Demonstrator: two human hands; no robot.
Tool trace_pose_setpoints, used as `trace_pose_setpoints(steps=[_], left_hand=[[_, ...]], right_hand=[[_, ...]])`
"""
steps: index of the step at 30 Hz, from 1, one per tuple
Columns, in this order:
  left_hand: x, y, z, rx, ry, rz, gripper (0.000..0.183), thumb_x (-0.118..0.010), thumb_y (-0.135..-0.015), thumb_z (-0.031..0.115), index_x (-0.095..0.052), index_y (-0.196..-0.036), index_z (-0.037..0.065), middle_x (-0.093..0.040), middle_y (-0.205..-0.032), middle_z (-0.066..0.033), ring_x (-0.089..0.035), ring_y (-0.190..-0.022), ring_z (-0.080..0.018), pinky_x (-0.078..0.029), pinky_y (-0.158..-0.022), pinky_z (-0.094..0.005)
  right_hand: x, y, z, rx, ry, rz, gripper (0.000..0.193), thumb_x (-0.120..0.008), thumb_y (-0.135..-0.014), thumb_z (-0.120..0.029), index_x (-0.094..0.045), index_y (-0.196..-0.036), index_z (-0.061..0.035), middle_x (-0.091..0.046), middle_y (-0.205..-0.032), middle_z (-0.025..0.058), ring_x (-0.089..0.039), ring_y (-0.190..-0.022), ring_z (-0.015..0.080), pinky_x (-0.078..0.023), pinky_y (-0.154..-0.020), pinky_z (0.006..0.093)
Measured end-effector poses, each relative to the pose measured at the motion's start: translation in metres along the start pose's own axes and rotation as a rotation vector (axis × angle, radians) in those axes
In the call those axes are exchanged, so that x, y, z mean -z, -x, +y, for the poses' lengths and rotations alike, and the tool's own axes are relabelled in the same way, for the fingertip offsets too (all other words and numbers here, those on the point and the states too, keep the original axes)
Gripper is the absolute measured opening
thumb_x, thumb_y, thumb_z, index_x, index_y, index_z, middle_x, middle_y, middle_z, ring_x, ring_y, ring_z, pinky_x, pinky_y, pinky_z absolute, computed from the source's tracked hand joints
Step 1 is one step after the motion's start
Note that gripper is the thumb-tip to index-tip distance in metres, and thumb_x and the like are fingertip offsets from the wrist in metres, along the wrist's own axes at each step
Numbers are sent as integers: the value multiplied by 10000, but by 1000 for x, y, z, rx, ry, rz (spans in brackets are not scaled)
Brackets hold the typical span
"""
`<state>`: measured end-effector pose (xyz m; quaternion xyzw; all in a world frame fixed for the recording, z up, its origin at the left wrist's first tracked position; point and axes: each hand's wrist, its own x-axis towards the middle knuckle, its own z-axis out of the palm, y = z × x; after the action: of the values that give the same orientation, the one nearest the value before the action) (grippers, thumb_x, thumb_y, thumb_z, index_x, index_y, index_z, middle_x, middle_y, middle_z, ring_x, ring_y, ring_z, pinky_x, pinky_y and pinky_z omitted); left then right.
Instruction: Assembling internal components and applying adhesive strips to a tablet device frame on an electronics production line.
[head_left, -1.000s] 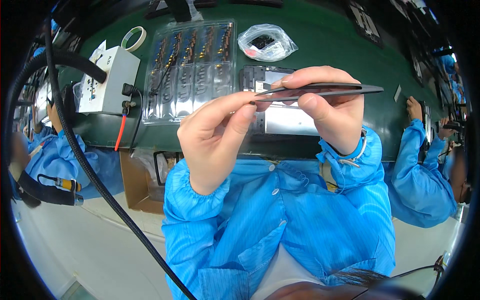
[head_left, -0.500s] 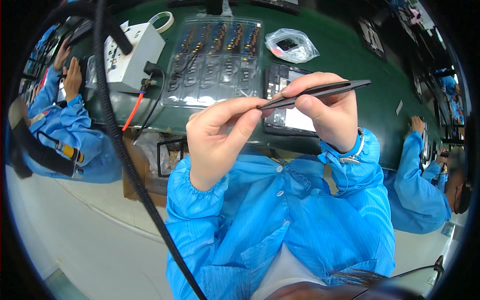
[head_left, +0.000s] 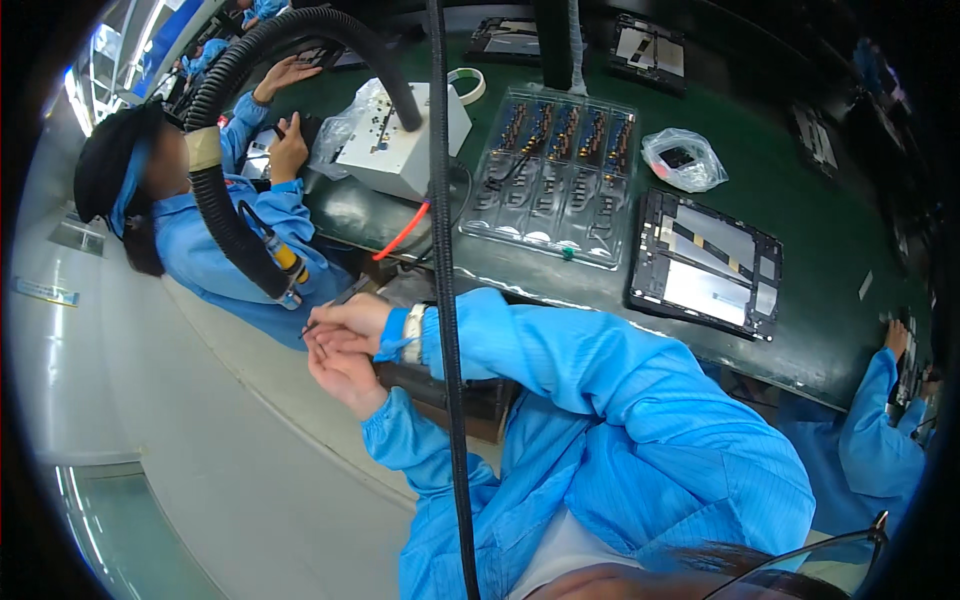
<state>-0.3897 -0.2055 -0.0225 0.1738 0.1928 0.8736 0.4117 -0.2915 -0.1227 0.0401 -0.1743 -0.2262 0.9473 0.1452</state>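
Observation:
Both my hands are off to the left, below the front edge of the green table [head_left: 830,250]. My right hand [head_left: 352,320] lies on top, with a white wrist band behind it, and is shut on thin dark tweezers [head_left: 335,308] whose tip points left. My left hand [head_left: 345,378] sits right under it, touching it, with its palm turned up. Whether the left fingers pinch anything is hidden by the right hand. Blue sleeves cover both my arms.
On the table are a clear plastic tray [head_left: 550,170] of several small parts, an opened flat dark device [head_left: 705,265], a plastic bag [head_left: 683,158], a white box [head_left: 400,140] and a tape roll [head_left: 468,85]. A black ribbed hose [head_left: 225,210] and a black cable [head_left: 447,300] hang in front. A person in blue [head_left: 200,230] works at left, another [head_left: 880,440] at right.
My view has swung left. Both hands dropped from in front of the device to the left, below the table edge, with the tweezers still in the right hand.

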Motion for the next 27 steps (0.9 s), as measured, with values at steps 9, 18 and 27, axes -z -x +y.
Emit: trace_pose_setpoints(steps=[9, 18, 27], left_hand=[[-10, -3, -7, 27, 159, -237, 328, -377, -882, 127, -464, -1159, -25, -525, -1150, -161, -510, -1067, -231, -440, -898, -355], [-189, 62, -151, 302, -269, -632, 352, -382, -873, 138, -446, -1156, -62, -517, -1140, -170, -512, -1056, -251, -404, -926, -364], [-276, 97, -313, -357, -1254, -1660, 312, -580, -762, 124, -529, -1039, -11, -548, -1066, -142, -535, -973, -297, -445, -825, -365]], right_hand=[[-5, 31, 4, 512, -136, 79, 163, -618, -812, -135, -578, -899, -3, -626, -822, 94, -613, -772, 161, -510, -670, 274], [64, 342, -47, 1088, 550, 554, 152, -617, -766, -20, -645, -912, 14, -644, -858, 97, -593, -795, 139, -485, -708, 272], [194, 427, -139, 831, 1287, 1167, 103, -592, -804, -53, -623, -885, 4, -601, -797, 40, -544, -736, 93, -449, -675, 220]])
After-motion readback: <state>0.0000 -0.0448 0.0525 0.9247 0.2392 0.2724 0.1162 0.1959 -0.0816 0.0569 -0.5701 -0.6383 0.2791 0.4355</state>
